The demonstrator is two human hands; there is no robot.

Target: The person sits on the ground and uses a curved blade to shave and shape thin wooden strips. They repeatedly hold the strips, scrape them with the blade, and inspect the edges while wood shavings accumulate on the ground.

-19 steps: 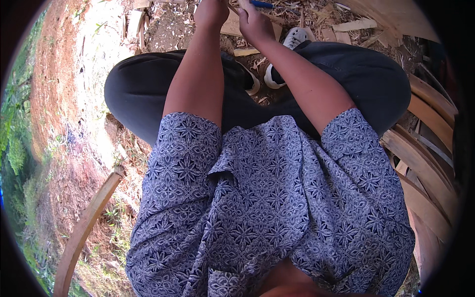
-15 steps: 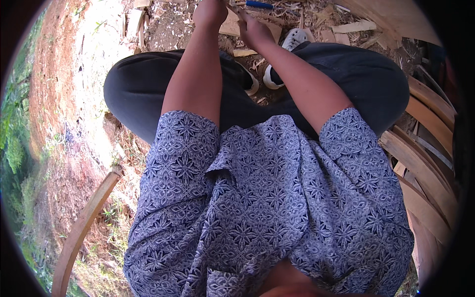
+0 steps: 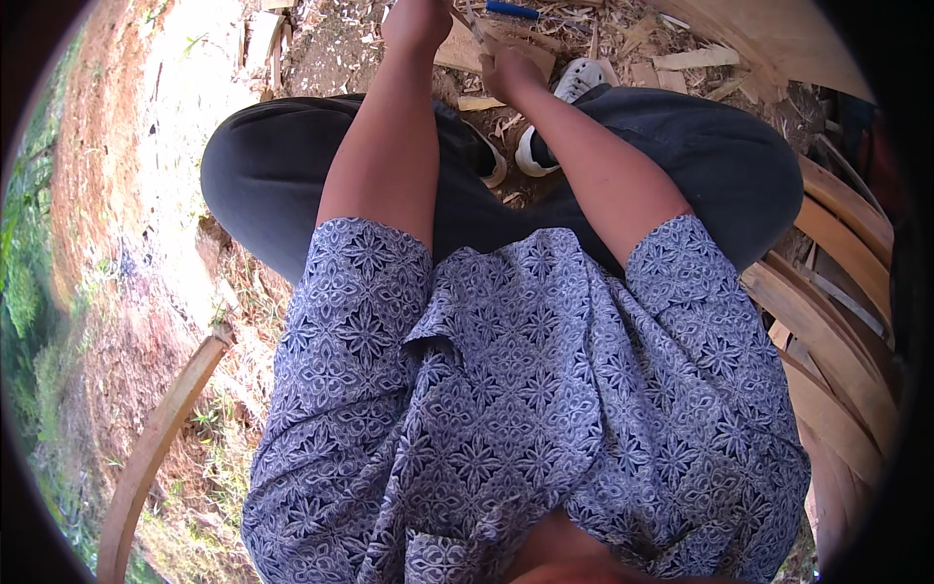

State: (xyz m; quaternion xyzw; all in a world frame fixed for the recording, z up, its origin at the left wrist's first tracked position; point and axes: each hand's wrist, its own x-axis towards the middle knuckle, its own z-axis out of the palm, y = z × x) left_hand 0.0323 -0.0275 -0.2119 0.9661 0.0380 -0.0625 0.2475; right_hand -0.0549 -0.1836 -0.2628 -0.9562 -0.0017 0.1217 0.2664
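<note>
At the upper edge my left hand (image 3: 418,24) looks closed, partly cut off by the picture's border; what it grips I cannot make out. Just right of it and a little nearer, my right hand (image 3: 512,74) is closed around a slim stick-like tool (image 3: 475,26), which slants up and left toward the left hand. The tool's far end is out of view. Beneath and between the hands lies a flat wooden board (image 3: 459,51) on the ground. A blue cylindrical thing (image 3: 512,10), perhaps a handle, rests just beyond the right hand.
Wood shavings and offcuts (image 3: 696,58) litter the ground around my shoes (image 3: 580,78). Curved wooden pieces (image 3: 827,331) are stacked on the right. Another curved wooden piece (image 3: 161,448) stands at the left. A large pale wooden surface (image 3: 778,39) fills the upper right.
My right hand has shifted slightly right and nearer, with the slim tool in it. The left hand stays almost in place.
</note>
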